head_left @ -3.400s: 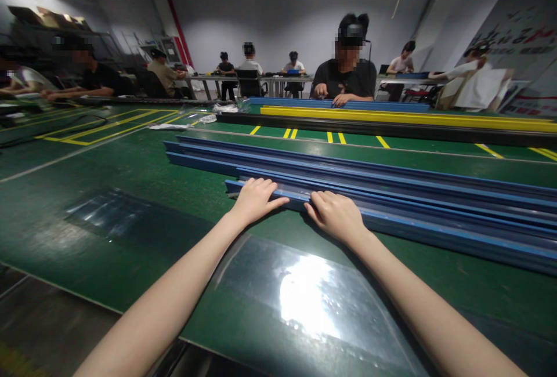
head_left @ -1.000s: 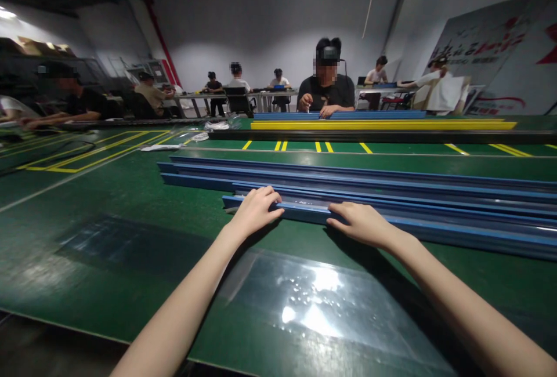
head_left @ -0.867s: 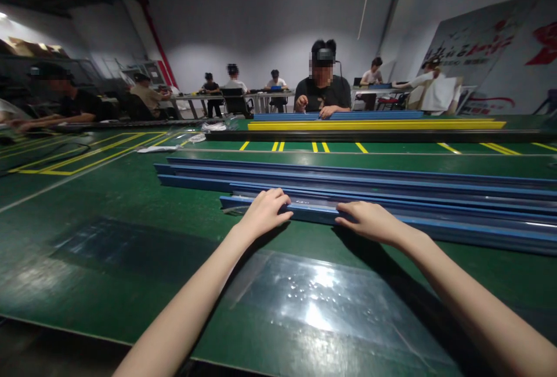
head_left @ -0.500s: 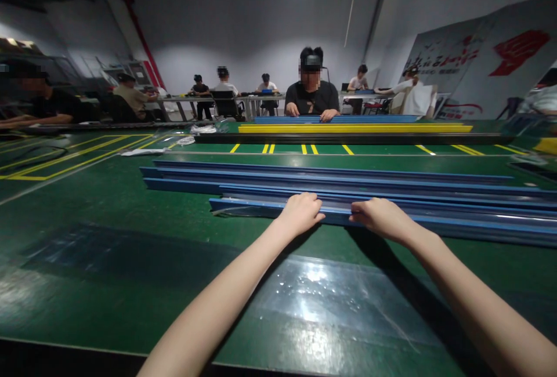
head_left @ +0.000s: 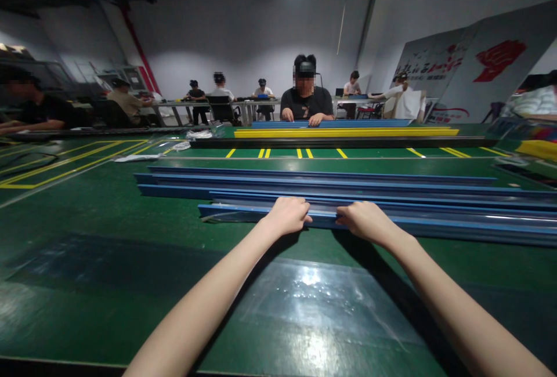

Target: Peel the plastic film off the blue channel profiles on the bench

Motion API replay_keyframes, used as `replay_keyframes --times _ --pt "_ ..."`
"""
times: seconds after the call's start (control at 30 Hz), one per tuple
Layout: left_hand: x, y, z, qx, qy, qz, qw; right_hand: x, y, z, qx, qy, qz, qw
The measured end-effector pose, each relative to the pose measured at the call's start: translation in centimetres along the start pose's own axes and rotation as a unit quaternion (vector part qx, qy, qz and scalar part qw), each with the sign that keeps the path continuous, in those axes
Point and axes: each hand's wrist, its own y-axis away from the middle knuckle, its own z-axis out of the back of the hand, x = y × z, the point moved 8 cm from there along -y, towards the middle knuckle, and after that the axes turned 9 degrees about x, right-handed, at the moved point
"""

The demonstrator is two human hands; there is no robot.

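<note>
The green worktop (head_left: 100,214) spreads across the view, marked with yellow lines on its far half. Along its middle lie long blue channels (head_left: 261,184), roughly parallel and running crosswise; the nearest blue channel (head_left: 322,221) sits in front of the others, its left end set further in than theirs. Beyond them run a black strip (head_left: 326,142) and a yellow strip (head_left: 348,133), and a person (head_left: 307,105) in a dark top faces the worktop from the far side. A clear sheet (head_left: 322,301) lies flat in front of the channels, glossy under the lights.

Both bare forearms reach forward from the lower edge and slant inward, the left one rising to the right, the right one to the left. The left hand (head_left: 289,214) and right hand (head_left: 361,219) are apart, with a short stretch of channel bare between them. Each is clamped on the nearest blue channel's front wall, knuckles up, palm down, fingers bent over the top edge.
</note>
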Motion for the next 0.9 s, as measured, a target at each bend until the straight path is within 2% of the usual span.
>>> replay_keyframes --times 0.2,0.33,0.4,0.5,0.6,0.7,0.83,0.9 --pt "2.8 2.3 -0.2 0.005 0.009 0.036 0.999 1.9 -0.4 0.0 -0.047 -0.128 0.045 0.990" --pt "4.5 3.7 -0.4 0.037 0.018 0.070 0.997 1.4 0.0 -0.6 -0.040 -0.177 0.080 0.980" --pt "5.4 4.3 -0.2 0.056 0.021 0.091 0.994 0.4 0.6 -0.7 -0.041 -0.159 0.064 0.984" --pt "6.9 5.0 -0.1 0.109 0.022 0.138 0.984 -1.5 1.7 -0.5 -0.060 -0.076 -0.017 0.995" --pt "7.4 5.3 0.3 0.151 0.025 0.165 0.974 -1.9 2.3 -0.1 -0.073 -0.009 -0.048 0.996" --pt "6.0 4.4 0.8 0.155 0.018 0.151 0.976 -1.3 2.0 0.1 -0.069 0.011 -0.046 0.997" --pt "1.1 1.9 1.7 0.079 0.042 0.051 0.995 0.4 1.1 0.7 -0.081 0.011 -0.035 0.996" --pt "-1.0 0.8 1.5 0.058 0.029 0.010 0.998 1.5 0.7 1.1 -0.099 0.009 -0.024 0.995"
